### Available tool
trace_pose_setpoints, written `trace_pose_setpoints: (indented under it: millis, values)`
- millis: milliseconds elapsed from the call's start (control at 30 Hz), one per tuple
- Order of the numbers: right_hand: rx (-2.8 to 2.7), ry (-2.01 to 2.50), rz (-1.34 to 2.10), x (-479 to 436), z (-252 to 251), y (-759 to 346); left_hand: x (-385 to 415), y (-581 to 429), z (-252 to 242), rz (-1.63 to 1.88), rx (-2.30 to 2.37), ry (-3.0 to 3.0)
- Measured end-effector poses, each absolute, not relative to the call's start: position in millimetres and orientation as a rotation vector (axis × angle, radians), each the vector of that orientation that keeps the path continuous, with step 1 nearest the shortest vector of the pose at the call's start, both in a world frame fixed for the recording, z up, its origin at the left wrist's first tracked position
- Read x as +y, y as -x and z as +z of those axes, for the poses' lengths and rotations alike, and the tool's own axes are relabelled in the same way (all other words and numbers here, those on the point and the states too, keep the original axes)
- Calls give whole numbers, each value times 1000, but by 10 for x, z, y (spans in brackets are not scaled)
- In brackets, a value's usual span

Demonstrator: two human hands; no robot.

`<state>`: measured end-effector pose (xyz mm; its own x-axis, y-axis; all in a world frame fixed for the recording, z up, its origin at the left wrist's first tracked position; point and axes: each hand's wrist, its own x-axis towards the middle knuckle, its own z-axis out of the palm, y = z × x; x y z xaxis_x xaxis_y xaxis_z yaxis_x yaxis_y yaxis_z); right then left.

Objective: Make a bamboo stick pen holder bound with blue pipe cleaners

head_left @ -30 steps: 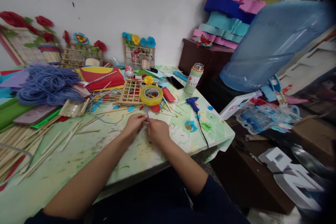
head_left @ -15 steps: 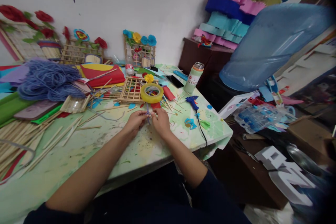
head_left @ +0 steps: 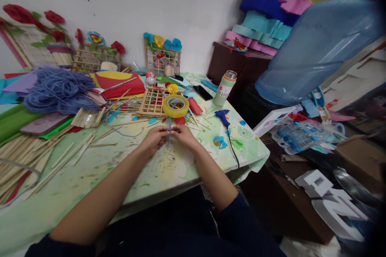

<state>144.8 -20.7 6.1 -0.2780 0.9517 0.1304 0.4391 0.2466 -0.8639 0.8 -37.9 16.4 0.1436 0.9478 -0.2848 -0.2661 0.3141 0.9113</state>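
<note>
My left hand (head_left: 154, 139) and my right hand (head_left: 184, 134) meet over the green-stained table (head_left: 90, 172), fingers pinched together. Between them runs a thin purple strand of yarn (head_left: 169, 128), held upright by both hands. Just beyond the fingers lies a yellow roll of tape (head_left: 175, 105) resting against a small wooden lattice frame (head_left: 150, 102). A red scrap of felt (head_left: 180, 120) sits right behind the hands.
A heap of purple yarn (head_left: 57, 90) and loose bamboo sticks (head_left: 36, 160) cover the left side. A blue glue gun (head_left: 222, 116) with black cord, a green flask (head_left: 224, 89) and a phone (head_left: 202, 92) lie right. A large blue water jug (head_left: 313, 48) stands beyond the table edge.
Both hands have shifted slightly away from me and closer together, still pinching the purple strand. The view has tilted a little.
</note>
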Motion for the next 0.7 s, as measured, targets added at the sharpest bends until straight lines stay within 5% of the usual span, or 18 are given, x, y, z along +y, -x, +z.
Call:
trace_pose_setpoints:
  millis: [533, 700]
  values:
    - [-1877, 1743, 363, -278, 365, -1691, -313, 51, 141, 1014, 993, -748]
    - [-1853, 1413, 936, -158, 242, -1297, -305, 73, 160, 980, 1003, -816]
